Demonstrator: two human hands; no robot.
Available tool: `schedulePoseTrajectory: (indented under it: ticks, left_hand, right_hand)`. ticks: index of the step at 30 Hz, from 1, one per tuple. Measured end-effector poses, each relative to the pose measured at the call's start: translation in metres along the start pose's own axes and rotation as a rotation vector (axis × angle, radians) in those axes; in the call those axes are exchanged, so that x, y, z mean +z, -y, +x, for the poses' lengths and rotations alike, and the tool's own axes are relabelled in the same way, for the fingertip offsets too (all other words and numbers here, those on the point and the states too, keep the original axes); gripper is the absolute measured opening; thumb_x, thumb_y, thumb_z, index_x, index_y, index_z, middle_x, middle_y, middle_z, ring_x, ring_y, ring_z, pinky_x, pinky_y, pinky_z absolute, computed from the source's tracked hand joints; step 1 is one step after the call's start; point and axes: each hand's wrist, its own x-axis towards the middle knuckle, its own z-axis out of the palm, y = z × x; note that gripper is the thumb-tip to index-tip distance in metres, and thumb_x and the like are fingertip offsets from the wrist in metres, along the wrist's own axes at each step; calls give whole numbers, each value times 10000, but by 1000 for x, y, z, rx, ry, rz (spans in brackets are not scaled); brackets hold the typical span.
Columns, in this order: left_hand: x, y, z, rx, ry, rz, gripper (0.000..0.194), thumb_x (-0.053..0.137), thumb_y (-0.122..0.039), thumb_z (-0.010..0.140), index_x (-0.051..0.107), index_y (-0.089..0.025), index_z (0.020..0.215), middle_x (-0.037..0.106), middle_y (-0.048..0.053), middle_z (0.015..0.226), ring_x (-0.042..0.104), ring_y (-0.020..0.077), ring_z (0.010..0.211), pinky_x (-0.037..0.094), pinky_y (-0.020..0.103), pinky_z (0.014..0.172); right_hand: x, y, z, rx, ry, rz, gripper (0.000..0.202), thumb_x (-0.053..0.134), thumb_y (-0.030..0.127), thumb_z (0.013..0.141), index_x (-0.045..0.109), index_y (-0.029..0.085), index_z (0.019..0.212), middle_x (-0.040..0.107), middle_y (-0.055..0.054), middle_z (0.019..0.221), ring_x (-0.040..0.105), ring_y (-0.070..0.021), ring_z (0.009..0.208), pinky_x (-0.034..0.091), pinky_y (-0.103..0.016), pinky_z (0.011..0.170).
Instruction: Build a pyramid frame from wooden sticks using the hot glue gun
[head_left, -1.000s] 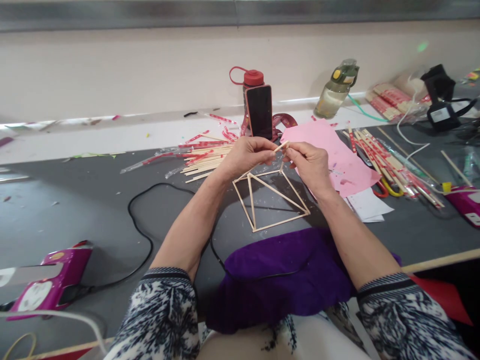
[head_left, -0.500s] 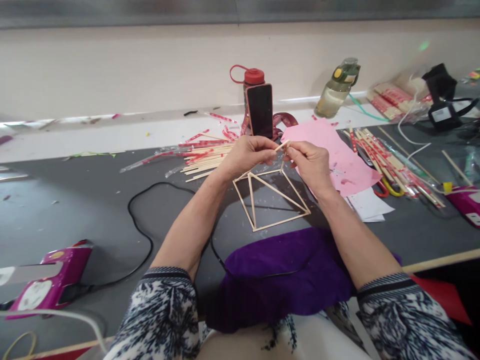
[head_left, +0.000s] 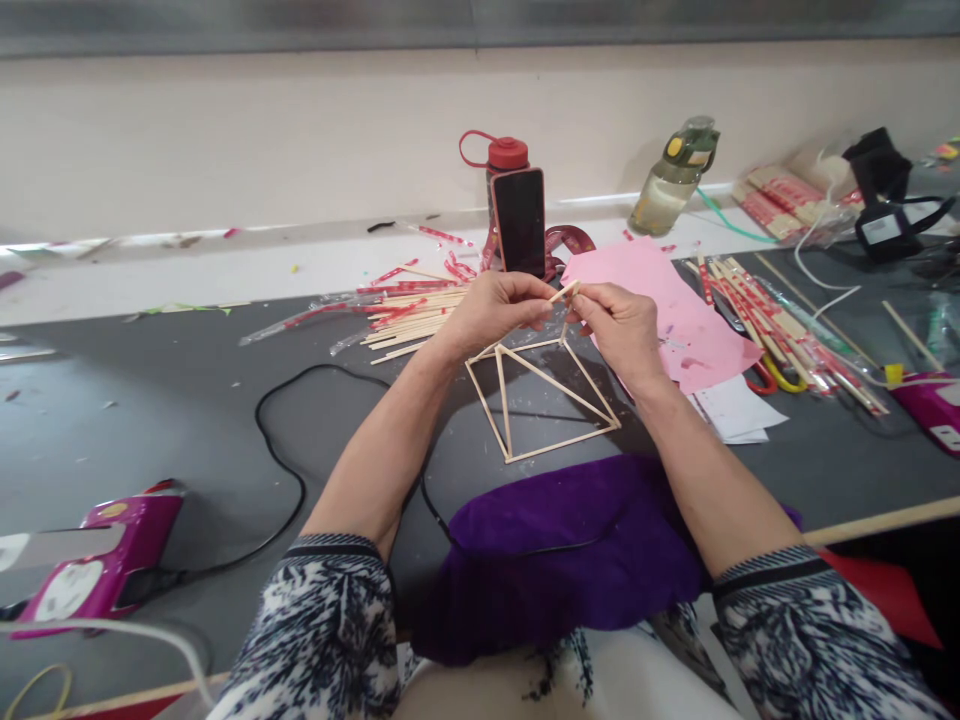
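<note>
A frame of thin wooden sticks point(head_left: 564, 439) rests on the grey table point(head_left: 187, 400), its near side by a purple cloth point(head_left: 555, 540). Above its far edge, my left hand point(head_left: 510, 303) pinches a light wooden stick point(head_left: 564, 292) that slants up to the right. The fingertips of my right hand point(head_left: 619, 320) are closed at that stick's right end, where another stick runs down to the frame's far corner. My fingers partly hide this joint. Loose sticks point(head_left: 412, 320) lie left of my left hand, among red and clear wrappers.
A phone point(head_left: 520, 222) leans on a red-capped bottle point(head_left: 508, 153) behind my hands. Pink paper point(head_left: 660, 300), scissors point(head_left: 787, 376) and wrapped sticks point(head_left: 802, 330) lie to the right. A green-topped bottle point(head_left: 669, 185) stands behind. A black cable point(head_left: 259, 412) crosses the left side.
</note>
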Motion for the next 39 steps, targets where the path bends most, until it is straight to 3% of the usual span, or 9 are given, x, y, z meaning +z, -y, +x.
schedulePoseTrajectory:
  ticks: [39]
  left_hand:
    - [2, -5, -1, -34, -8, -14, 217, 649, -237, 747, 721, -110, 907, 691, 36, 727, 604, 91, 620, 483, 203, 606]
  right_hand:
    - [0, 1, 0, 1, -1, -21, 173, 589, 255, 830, 740, 214, 901, 717, -17, 885, 677, -142, 672, 518, -234, 498]
